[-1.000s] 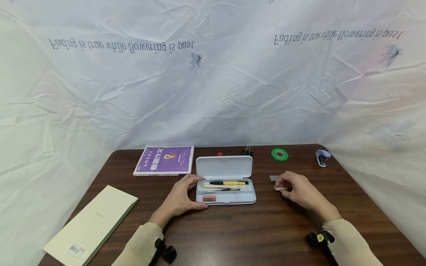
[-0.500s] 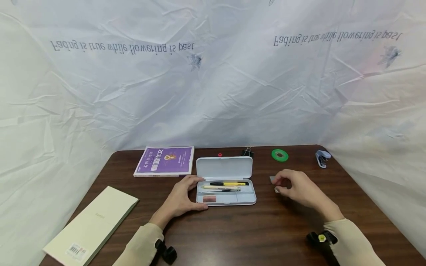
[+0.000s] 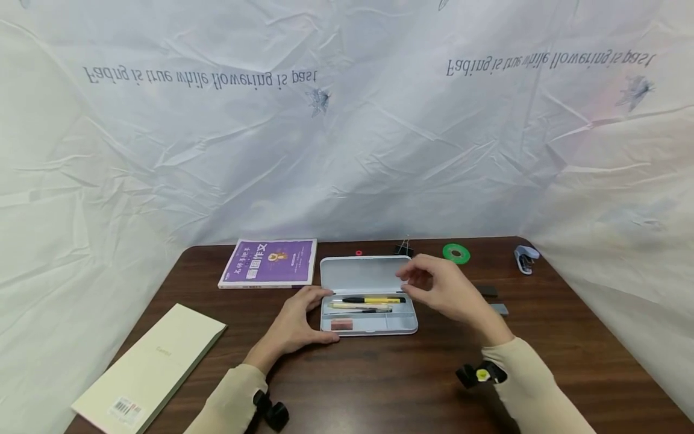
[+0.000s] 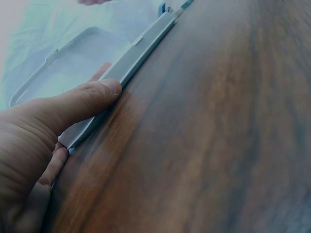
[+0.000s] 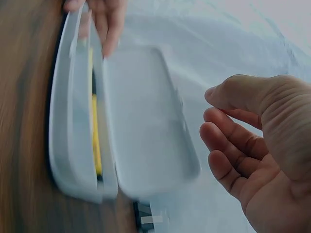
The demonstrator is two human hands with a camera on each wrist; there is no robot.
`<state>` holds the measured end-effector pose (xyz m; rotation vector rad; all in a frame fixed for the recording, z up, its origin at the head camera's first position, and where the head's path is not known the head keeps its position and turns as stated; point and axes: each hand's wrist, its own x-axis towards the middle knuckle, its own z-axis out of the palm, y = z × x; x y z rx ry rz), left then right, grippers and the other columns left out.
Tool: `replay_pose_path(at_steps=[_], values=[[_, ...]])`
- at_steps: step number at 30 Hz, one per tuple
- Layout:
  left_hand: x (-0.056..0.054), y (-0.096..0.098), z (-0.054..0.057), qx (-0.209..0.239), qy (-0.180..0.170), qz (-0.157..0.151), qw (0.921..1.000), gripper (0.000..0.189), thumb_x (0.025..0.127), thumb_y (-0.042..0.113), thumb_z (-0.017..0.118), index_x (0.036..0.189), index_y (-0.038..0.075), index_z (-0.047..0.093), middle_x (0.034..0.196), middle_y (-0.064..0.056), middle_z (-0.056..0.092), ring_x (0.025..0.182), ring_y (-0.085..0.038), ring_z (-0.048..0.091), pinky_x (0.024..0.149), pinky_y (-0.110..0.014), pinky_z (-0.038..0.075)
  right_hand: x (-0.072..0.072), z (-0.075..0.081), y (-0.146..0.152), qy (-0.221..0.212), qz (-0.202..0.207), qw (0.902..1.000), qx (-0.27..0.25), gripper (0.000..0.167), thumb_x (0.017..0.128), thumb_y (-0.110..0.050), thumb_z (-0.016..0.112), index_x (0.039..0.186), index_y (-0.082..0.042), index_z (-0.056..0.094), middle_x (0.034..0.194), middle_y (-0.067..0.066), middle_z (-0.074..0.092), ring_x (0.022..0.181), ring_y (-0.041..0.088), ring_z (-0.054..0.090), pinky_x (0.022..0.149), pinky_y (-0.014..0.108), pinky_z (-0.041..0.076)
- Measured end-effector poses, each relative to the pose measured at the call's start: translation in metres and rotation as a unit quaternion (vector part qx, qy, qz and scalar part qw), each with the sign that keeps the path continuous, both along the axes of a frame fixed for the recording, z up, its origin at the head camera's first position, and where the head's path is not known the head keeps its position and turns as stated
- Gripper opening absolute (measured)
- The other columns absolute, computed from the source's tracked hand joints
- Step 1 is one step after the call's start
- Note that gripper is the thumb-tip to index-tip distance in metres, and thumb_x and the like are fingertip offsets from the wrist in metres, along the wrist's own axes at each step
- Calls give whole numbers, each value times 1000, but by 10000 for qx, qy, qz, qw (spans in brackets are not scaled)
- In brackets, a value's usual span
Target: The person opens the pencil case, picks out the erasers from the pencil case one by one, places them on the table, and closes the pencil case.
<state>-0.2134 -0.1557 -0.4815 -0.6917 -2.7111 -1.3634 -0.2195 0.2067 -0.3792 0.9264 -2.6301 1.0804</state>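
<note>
A pale blue-white pencil case (image 3: pixel 401 325) lies with its lid (image 3: pixel 363 274) raised. Inside are a yellow-and-black pen (image 3: pixel 379 299), a cream pen (image 3: pixel 347 305), a slim dark-tipped pen (image 3: pixel 376 310) and a pinkish eraser (image 3: pixel 341 324). My left hand (image 3: pixel 290 322) grips the case's left end, thumb at the front edge and fingers toward the hinge; the thumb (image 4: pixel 92 97) shows along the rim in the left wrist view. At the lid's right end hovers my right hand (image 3: pixel 441 289), its fingers (image 5: pixel 223 167) loosely curled and nothing between them.
Right of the case lie a dark flat piece (image 3: pixel 487 290) and a grey one (image 3: pixel 499 309), partly behind the right arm. Farther back are green tape (image 3: pixel 455 254), a stapler (image 3: pixel 525 259), a binder clip (image 3: pixel 403 248) and a purple book (image 3: pixel 271 263). A cream notebook (image 3: pixel 152 367) lies left.
My right hand has let go of a small whitish thing on the right and moved left to the lid. The left hand stays on the pencil case.
</note>
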Motion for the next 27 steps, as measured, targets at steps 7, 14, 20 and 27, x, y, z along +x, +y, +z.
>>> replay_pose_path(at_steps=[7, 14, 20, 27], values=[[0, 0, 1, 159, -40, -48, 9999, 91, 71, 37, 109, 149, 13, 68, 150, -4, 62, 142, -25, 63, 120, -45, 55, -4, 3, -49, 233, 540, 9982, -99, 24, 100, -10, 85, 121, -21, 80, 113, -6, 76, 94, 7, 68, 82, 37, 64], [-1, -1, 1, 292, 12, -147, 9995, 91, 70, 33, 110, 147, 10, 68, 148, -5, 62, 142, -25, 63, 119, -43, 55, -7, -5, -83, 147, 889, 9959, -81, 23, 99, -9, 85, 120, -15, 80, 113, 5, 79, 94, 13, 71, 83, 37, 65], [-2, -1, 1, 278, 97, -156, 9994, 91, 70, 33, 110, 147, 9, 67, 148, -4, 63, 143, -26, 62, 120, -42, 54, -3, -25, -103, -28, 1175, 9930, 84, 21, 98, -7, 85, 118, -9, 80, 109, 8, 78, 91, 12, 71, 79, 35, 67], [0, 1, 2, 235, 29, -146, 9996, 92, 71, 33, 109, 149, 8, 66, 149, -5, 62, 145, -26, 60, 121, -43, 54, -1, -50, -114, -197, 1105, 9903, 822, 14, 98, -9, 86, 111, -8, 81, 101, 2, 75, 91, 15, 71, 80, 26, 62]])
